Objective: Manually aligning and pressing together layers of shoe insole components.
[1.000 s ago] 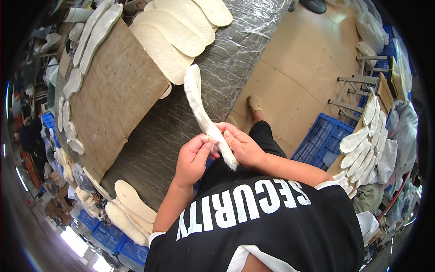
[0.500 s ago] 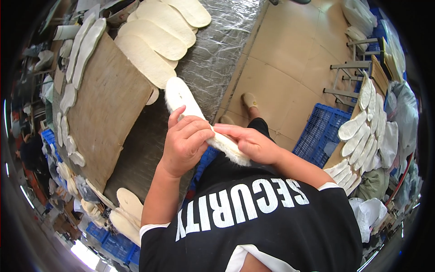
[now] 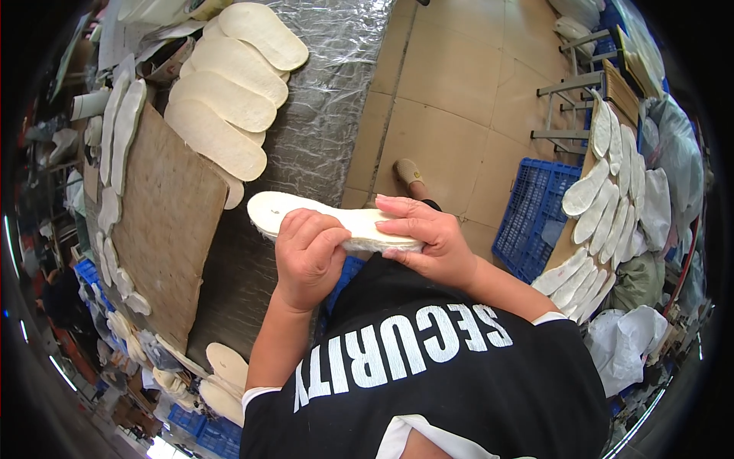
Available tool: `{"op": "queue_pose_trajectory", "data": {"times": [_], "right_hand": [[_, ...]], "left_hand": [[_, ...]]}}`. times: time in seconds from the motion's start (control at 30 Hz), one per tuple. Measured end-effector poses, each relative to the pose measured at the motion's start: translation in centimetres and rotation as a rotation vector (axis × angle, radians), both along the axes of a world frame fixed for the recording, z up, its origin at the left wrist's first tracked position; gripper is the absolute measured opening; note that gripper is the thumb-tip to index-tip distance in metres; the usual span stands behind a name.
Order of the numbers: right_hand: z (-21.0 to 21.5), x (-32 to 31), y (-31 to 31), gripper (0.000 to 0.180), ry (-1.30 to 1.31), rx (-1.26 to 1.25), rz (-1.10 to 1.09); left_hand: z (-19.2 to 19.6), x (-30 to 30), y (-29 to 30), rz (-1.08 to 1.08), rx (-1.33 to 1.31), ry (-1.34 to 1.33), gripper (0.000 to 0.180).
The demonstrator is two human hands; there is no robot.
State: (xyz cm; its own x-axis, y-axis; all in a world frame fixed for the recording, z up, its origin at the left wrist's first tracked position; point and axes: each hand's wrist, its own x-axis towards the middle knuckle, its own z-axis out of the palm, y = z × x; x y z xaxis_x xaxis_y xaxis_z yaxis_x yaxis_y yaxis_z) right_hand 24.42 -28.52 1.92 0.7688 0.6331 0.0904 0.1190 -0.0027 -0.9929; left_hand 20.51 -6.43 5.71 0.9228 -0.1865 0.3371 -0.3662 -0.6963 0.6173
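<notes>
A cream insole with a fluffy edge (image 3: 352, 218) lies nearly level across the space in front of my torso. My left hand (image 3: 310, 256) is closed around its near edge, left of the middle, with the fingers curled over the top. At the other end my right hand (image 3: 428, 241) grips it, fingers on the upper face and the thumb below. A small dark mark shows near the insole's left end. Beyond my left hand, several overlapping cream insoles (image 3: 233, 99) lie on the silver-grey covered table (image 3: 321, 99).
A brown board (image 3: 168, 222) lies on the table at left, with narrow insoles (image 3: 126, 138) along its far side. To the right stand a blue plastic crate (image 3: 527, 222), a metal-legged stool (image 3: 566, 111) and a board bearing rows of insoles (image 3: 604, 210). Tiled floor (image 3: 451, 99) runs between.
The insole has turned from slanting away to nearly level, its far end swinging left and nearer. My right hand now spreads over its upper face. The view has shifted slightly.
</notes>
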Motion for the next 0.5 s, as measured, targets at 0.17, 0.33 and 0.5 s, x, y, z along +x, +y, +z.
{"op": "queue_pose_trajectory", "data": {"times": [0.17,0.33,0.5], "right_hand": [[-1.1,1.1,-0.6,0.033,-0.057,0.097,0.014],[-2.0,0.8,1.0,0.098,0.318,0.331,-0.157],[-4.4,1.6,5.6,0.109,0.465,0.635,0.008]], "left_hand": [[-0.1,-0.2,-0.9,0.013,-0.059,0.009,0.027],[0.0,-0.5,-2.1,0.174,0.047,-0.034,0.031],[-0.6,0.3,-3.8,0.317,-0.061,0.066,0.026]]}}
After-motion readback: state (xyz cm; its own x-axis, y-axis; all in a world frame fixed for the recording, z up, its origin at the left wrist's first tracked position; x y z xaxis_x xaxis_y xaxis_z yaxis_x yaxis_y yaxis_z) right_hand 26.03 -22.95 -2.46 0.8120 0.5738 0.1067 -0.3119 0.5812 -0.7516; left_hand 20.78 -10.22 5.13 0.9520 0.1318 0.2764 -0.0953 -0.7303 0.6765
